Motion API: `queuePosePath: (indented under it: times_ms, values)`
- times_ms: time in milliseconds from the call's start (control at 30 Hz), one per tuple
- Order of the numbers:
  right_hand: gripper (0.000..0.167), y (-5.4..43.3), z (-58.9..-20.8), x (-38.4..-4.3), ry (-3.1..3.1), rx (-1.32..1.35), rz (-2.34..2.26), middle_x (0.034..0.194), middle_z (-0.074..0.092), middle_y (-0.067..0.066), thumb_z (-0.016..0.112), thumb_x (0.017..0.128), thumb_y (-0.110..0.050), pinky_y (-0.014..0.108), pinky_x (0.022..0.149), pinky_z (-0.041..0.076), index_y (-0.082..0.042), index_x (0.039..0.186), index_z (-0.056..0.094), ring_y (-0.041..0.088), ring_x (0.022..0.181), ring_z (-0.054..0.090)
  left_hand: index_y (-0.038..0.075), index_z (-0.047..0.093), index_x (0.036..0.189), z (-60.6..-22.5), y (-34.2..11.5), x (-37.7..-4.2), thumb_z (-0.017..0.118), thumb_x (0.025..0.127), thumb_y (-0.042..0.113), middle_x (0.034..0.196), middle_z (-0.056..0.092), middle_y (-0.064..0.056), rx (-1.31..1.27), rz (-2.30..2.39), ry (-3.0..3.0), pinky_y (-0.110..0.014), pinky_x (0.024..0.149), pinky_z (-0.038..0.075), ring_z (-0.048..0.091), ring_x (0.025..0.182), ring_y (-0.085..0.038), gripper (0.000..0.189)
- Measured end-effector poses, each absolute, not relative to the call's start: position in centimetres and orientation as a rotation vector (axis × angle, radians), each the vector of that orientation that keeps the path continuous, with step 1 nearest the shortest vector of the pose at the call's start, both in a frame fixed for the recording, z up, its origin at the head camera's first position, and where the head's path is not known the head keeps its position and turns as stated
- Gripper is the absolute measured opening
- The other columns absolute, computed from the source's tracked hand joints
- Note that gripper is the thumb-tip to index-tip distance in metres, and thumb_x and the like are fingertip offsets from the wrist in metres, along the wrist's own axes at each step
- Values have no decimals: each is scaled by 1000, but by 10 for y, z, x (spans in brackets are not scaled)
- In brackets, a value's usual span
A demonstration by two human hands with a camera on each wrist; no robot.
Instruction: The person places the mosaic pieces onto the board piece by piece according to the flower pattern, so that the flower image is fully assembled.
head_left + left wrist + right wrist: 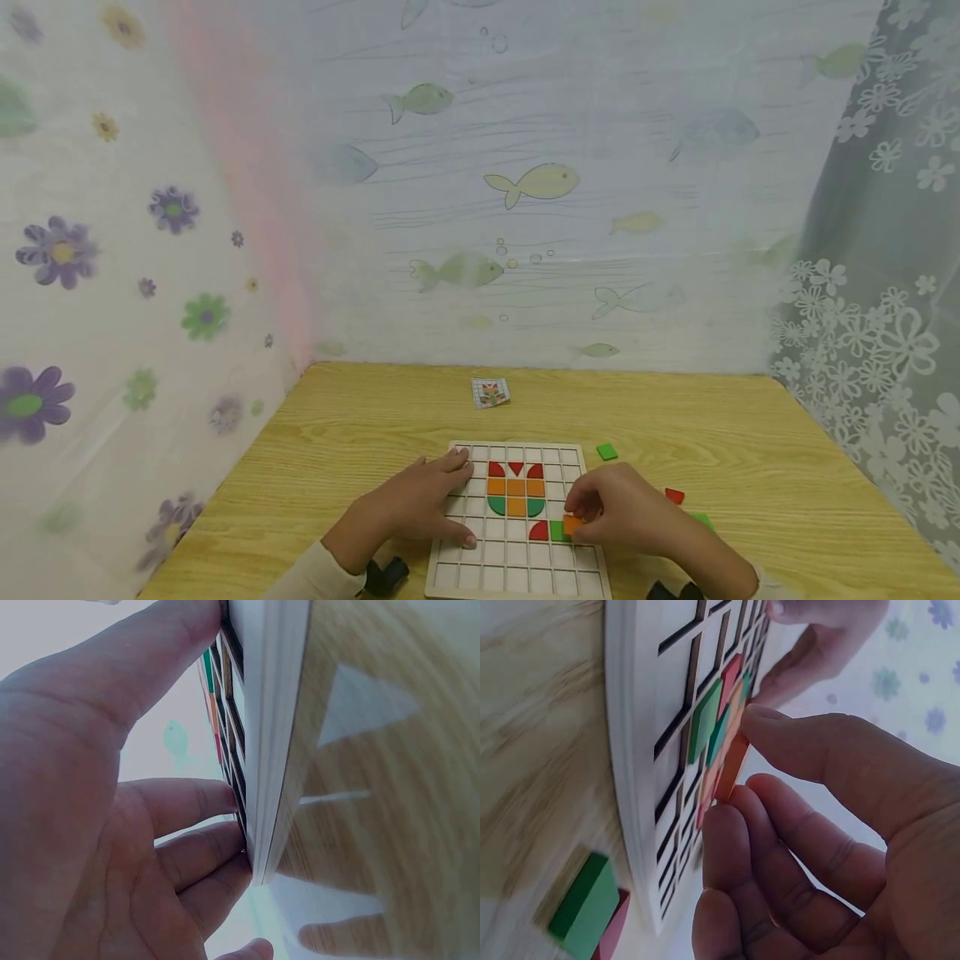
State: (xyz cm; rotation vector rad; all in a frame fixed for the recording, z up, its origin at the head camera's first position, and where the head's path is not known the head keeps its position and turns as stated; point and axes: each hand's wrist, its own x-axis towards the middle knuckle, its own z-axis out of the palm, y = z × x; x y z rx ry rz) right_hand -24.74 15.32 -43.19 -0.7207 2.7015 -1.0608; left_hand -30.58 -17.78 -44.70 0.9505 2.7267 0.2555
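Note:
A white wooden grid board (491, 575) lies on the table, with red, orange and green tiles set in some of its cells. The right hand (626, 508) pinches an orange square tile (735, 766) between thumb and fingertips, just above the board's right side. Beneath and beside that tile, a light green square (705, 720) sits in a cell, with a red quarter-round tile (539, 530) to its left. Along the board's left edge, the left hand (416, 504) rests with fingers spread, thumb and fingertips touching the frame and cells.
A small printed pattern card (491, 392) lies farther back on the table. Right of the board are a green square (607, 452), a red tile (674, 496) and another green tile (703, 522), partly behind the right wrist. Patterned curtains (525, 250) hang around the table.

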Motion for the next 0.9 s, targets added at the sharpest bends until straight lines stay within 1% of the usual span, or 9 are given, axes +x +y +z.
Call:
queuePosePath:
  times_ms: [300,467,667,900]
  values:
    - [16,140,-432,-251,2661,-710,-1070,83,73,-9,89,78,-16,21,67,56,-18,89,78,3,74,64,16,40,161,-445,-178,-305,74,78,76,171,30,-4,960,265,2719,-63,123,28,29,158,-27,108]
    - [15,135,-432,-253,2621,-727,-1088,82,72,-10,90,78,-17,21,66,56,-18,88,78,4,73,63,15,41,161,-443,-177,-304,75,78,75,170,31,-5,966,265,2725,-62,123,29,29,157,-28,108]
    - [16,127,-433,-252,2567,-713,-1106,83,73,-9,92,78,-19,21,68,56,-18,88,79,7,74,64,17,40,161,-446,-177,-305,73,77,77,171,30,-3,948,258,2722,-62,123,28,28,158,-26,108]
    - [18,120,-438,-249,2545,-758,-1128,81,73,-10,93,75,-19,20,66,56,-18,86,79,3,72,65,17,39,162,-446,-177,-306,72,77,78,171,29,-2,942,252,2719,-62,124,27,28,158,-26,109]
